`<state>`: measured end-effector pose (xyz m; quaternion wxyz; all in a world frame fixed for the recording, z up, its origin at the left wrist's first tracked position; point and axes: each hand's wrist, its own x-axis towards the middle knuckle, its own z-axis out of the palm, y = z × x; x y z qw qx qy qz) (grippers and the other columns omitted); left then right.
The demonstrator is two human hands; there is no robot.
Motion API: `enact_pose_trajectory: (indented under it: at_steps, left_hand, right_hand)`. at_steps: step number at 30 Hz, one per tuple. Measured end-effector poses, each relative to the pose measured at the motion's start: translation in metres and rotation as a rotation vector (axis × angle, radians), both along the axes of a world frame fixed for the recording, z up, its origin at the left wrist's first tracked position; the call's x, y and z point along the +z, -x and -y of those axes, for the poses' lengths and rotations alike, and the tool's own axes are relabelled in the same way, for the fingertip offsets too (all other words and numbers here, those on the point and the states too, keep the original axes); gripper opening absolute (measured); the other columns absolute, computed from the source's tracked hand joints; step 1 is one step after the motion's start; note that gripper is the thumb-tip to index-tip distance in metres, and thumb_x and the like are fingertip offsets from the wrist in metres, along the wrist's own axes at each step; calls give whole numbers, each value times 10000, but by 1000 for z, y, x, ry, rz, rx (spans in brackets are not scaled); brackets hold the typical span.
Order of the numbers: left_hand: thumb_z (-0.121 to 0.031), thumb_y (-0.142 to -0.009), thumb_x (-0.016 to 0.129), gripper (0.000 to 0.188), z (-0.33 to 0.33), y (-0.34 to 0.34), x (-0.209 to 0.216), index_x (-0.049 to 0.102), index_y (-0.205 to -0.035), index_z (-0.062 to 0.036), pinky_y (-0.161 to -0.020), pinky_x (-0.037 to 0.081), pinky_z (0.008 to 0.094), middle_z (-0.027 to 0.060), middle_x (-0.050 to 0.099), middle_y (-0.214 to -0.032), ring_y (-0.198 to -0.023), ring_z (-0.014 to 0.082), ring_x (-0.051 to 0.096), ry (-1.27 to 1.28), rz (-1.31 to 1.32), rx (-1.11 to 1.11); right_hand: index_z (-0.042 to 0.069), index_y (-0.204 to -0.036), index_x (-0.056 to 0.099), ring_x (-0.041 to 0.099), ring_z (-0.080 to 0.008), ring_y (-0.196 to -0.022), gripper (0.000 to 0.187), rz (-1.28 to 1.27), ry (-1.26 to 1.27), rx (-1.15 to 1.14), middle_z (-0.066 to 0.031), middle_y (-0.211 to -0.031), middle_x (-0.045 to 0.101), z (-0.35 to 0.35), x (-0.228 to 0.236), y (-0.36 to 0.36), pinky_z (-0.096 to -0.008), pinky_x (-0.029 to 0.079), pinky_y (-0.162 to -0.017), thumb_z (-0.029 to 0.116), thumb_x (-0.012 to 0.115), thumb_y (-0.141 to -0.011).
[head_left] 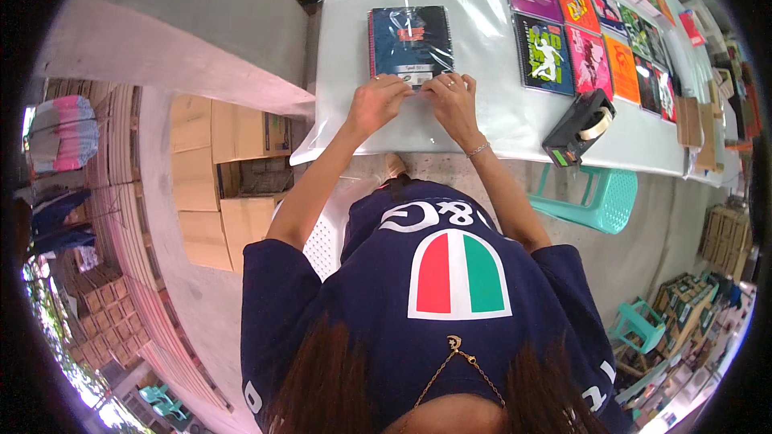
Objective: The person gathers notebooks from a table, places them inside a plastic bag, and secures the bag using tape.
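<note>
A dark blue spiral notebook (410, 36) with red lettering lies on the table in front of me, inside a clear plastic sleeve (415, 91) that shines in places. Near its lower edge a pale label (416, 78) shows. My left hand (378, 103) is closed in a pinch on the sleeve's near edge, just below the notebook's lower left part. Close beside it, my right hand (453, 104) pinches the same edge, thumb and fingertips together. The two sets of fingertips almost meet.
Several colourful notebooks (544, 52) lie in rows at the right of the white-covered table (346, 124). A black tape dispenser (577, 128) stands near the front edge. A teal stool (599, 197) is below it. Cardboard boxes (201, 181) and a grey pillar (201, 40) are at left.
</note>
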<state>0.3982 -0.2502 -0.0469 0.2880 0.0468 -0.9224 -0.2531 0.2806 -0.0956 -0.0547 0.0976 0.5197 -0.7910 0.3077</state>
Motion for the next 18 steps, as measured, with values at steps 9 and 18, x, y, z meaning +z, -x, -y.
enact_pose_trajectory:
  at_steps: [9,18]
  left_hand:
    - [-143,-780,646,70,-10,9,7,602,-761,-91,-599,494,364,40,601,-716,-647,240,599,-72,141,147]
    - [-161,-801,613,66,-14,16,0,590,-827,-105,-565,499,368,52,588,-784,-679,247,611,146,110,157]
  right_hand:
    - [35,-1067,641,481,-294,-1026,298,191,346,-1266,-145,-1030,587,-178,6,35,-419,362,-905,209,671,-827]
    - [1,-918,665,556,-84,-645,303,926,737,-1159,-11,-787,639,-218,13,47,-225,446,-536,289,711,-835]
